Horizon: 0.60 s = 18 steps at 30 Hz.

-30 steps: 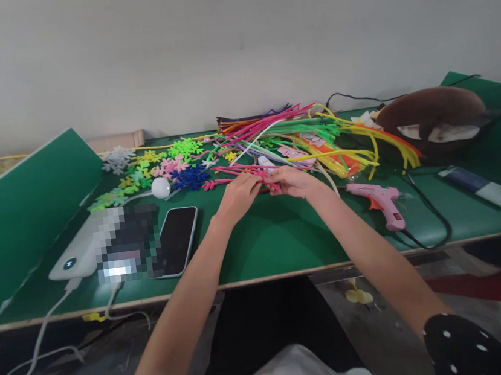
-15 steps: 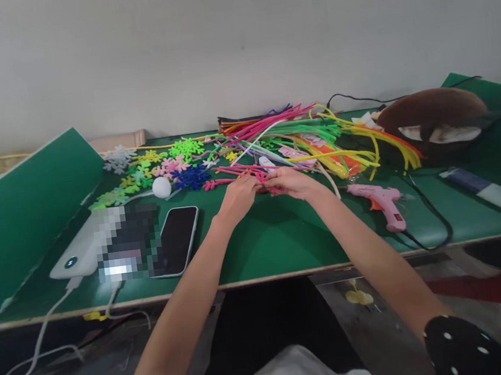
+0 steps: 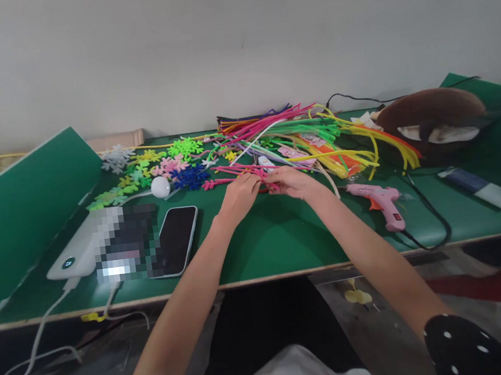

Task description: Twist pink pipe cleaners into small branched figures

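Note:
Both hands meet over the middle of the green table, their fingers pinched on a bent pink pipe cleaner [image 3: 260, 174]. My left hand [image 3: 241, 195] grips it from the left, my right hand [image 3: 292, 182] from the right. Fingers cover much of the piece, so its exact shape is hard to see. A pink branched pipe-cleaner piece [image 3: 210, 184] lies just left of my left hand. Behind the hands spreads a heap of loose pipe cleaners [image 3: 270, 125] in many colours.
Snowflake shapes, among them a blue one [image 3: 191, 176], lie at the back left. Nearer are a phone [image 3: 177, 239], a white power bank [image 3: 76, 251] and a white ball [image 3: 160, 187]. On the right rest a pink glue gun [image 3: 382, 200], its black cord and a brown plush item [image 3: 433, 110].
The hands stay at nearly the same spot, with only slight finger movement on the pink pipe cleaner. The view has shifted very slightly.

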{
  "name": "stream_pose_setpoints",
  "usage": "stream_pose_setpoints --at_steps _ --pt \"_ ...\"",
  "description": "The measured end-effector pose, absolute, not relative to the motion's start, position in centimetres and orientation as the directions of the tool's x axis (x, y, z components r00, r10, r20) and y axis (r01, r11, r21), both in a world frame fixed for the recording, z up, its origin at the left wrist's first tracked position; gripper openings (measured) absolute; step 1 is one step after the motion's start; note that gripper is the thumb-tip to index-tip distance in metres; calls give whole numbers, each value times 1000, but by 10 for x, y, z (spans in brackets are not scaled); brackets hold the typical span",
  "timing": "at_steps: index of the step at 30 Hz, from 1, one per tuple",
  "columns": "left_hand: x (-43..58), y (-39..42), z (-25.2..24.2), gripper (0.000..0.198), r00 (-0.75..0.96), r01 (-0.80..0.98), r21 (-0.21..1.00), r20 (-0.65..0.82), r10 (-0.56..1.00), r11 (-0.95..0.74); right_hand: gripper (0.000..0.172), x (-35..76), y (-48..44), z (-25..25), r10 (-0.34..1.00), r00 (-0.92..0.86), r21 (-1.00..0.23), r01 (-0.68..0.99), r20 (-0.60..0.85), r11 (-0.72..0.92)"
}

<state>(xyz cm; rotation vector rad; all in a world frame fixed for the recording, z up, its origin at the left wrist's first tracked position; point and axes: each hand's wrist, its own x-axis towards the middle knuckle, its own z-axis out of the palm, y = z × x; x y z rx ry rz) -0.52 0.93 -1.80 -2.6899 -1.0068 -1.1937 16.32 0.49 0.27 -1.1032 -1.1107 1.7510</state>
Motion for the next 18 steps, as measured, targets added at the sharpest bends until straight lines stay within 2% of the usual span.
stream_pose_setpoints --at_steps 5,9,11,14,18 --pt "-6 7 -14 23 572 587 113 644 509 -802 12 165 4 5 880 -357 -918 -121 -315 -378" --pt "-5 7 -16 24 557 576 133 658 507 -806 10 161 2 5 897 -328 -936 -88 -297 -342" --pt "-4 6 -17 22 506 575 211 667 546 -791 10 157 1 3 928 -300 -968 -45 -222 -246" --pt "0 4 -17 18 381 576 399 641 666 -713 10 150 -2 1 974 -224 -998 62 -36 -23" --pt "4 1 -9 12 176 495 711 481 859 -499 7 142 -3 -1 976 -131 -955 215 176 202"
